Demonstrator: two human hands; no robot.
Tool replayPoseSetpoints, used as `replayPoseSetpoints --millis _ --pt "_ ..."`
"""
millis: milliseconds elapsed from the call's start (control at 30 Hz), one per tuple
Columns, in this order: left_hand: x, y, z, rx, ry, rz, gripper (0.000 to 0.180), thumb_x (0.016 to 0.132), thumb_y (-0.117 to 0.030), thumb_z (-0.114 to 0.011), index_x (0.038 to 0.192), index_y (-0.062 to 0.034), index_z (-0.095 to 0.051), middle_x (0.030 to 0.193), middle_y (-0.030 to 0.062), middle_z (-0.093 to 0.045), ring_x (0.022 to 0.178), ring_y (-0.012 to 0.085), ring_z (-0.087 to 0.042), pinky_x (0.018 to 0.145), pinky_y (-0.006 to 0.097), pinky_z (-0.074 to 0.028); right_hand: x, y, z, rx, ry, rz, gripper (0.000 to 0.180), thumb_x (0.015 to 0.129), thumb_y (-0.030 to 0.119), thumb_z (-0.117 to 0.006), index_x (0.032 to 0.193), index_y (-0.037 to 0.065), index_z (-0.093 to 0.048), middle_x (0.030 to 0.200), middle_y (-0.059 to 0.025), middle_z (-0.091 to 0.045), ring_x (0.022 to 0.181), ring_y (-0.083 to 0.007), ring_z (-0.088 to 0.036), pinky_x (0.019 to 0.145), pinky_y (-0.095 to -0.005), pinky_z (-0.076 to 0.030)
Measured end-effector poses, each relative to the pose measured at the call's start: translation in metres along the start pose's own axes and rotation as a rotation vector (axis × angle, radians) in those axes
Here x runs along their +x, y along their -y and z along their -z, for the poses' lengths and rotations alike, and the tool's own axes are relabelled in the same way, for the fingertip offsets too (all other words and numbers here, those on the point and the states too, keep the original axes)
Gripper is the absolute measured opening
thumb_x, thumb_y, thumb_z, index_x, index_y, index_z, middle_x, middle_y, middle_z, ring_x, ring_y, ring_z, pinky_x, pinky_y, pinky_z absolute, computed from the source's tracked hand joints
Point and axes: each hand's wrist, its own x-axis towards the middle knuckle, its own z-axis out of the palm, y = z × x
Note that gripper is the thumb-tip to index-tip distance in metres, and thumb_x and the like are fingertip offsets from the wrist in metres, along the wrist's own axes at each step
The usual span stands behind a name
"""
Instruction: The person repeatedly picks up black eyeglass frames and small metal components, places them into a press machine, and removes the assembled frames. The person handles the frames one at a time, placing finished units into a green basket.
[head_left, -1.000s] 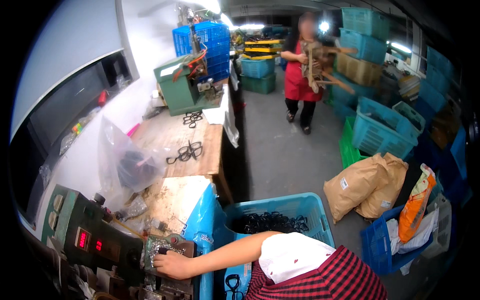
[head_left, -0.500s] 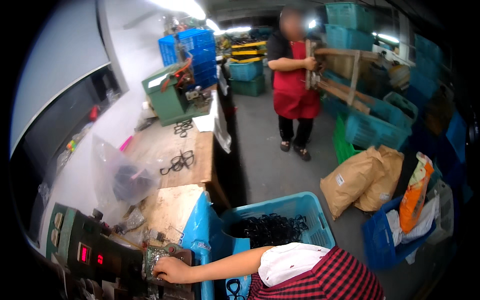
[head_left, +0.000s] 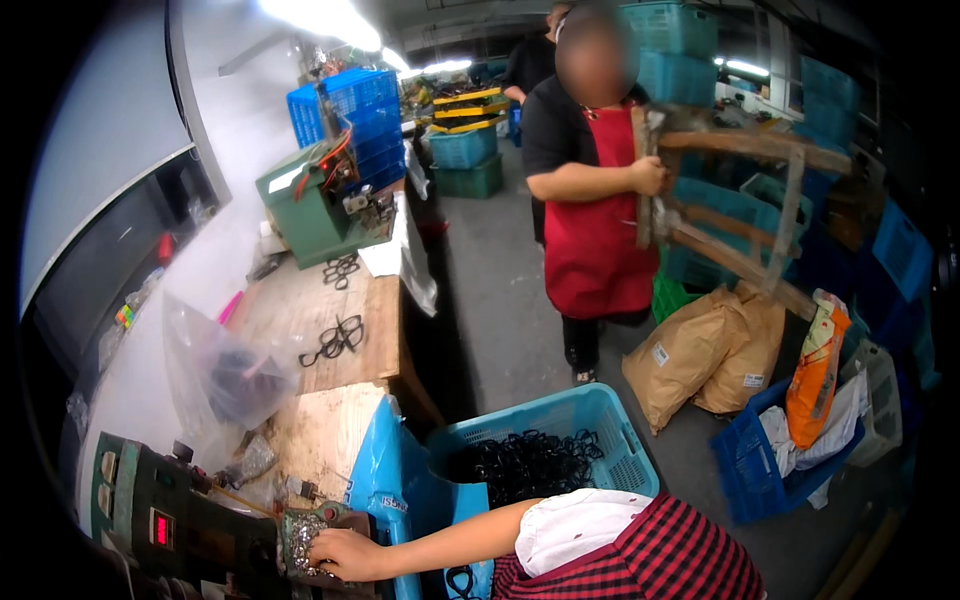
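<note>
My right hand (head_left: 350,555) reaches left into a small green tray (head_left: 335,515) heaped with tiny shiny metal parts (head_left: 302,540). Its fingers are bent down and pressed together among the parts; the fingertips are partly hidden, so what they pinch I cannot make out. Close beside the hand stands a dark green machine (head_left: 180,510) with a lit red display. Under my forearm lies blue plastic sheeting (head_left: 385,470). Next to it, a light-blue basket (head_left: 630,430) holds a heap of black eyeglass frames (head_left: 530,465). My left hand is out of view.
Black frames (head_left: 340,340) lie on the wooden bench (head_left: 270,310), below a second green machine (head_left: 310,205). A co-worker in a red apron (head_left: 595,240) carries a wooden frame (head_left: 740,145) in the aisle; another person stands behind. Brown sacks (head_left: 690,345) and a blue crate (head_left: 745,470) are at right.
The co-worker with the wooden frame has come nearer, and a second person now shows behind. My view has shifted slightly; my right hand stays at the tray of metal parts.
</note>
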Motion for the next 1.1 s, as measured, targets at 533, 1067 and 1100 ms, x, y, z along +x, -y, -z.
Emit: replayPoseSetpoints --millis 533,1067,1100 --pt "0.014 -0.144 0.113 -1.196 -0.572 0.5 0.035 0.098 -0.028 -0.052 0.107 0.0036 -0.064 0.089 0.0188 -0.066 0.076 0.0288 -0.065 0.066 0.04 -0.054 0.019 0.108 -0.029 0.618 0.259 -0.134 0.048 0.075 0.003 -0.066 0.121 0.003 -0.053 0.082 -0.0092 -0.063 0.074 -0.0209 -0.062 0.075 -0.0327 -0.05" --pt "0.062 -0.213 0.255 -1.413 -0.481 0.033 0.02 0.102 -0.017 -0.034 0.092 -0.002 -0.042 0.079 0.0263 -0.066 0.064 0.0226 -0.061 0.068 0.031 -0.051 0.005 0.15 -0.016 0.698 0.279 -0.236 0.057 0.084 0.0 -0.069 0.136 -0.001 -0.048 0.114 -0.0101 -0.066 0.106 -0.0172 -0.063 0.096 -0.0306 -0.048" --pt "0.043 -0.218 0.257 -1.581 -0.232 0.076 0.02 0.102 -0.017 -0.035 0.092 -0.002 -0.042 0.079 0.0261 -0.066 0.062 0.0228 -0.061 0.065 0.03 -0.052 0.005 0.146 -0.008 0.673 0.373 -0.189 0.055 0.085 0.002 -0.068 0.137 0.001 -0.049 0.12 -0.0109 -0.065 0.111 -0.0184 -0.062 0.098 -0.0317 -0.047"
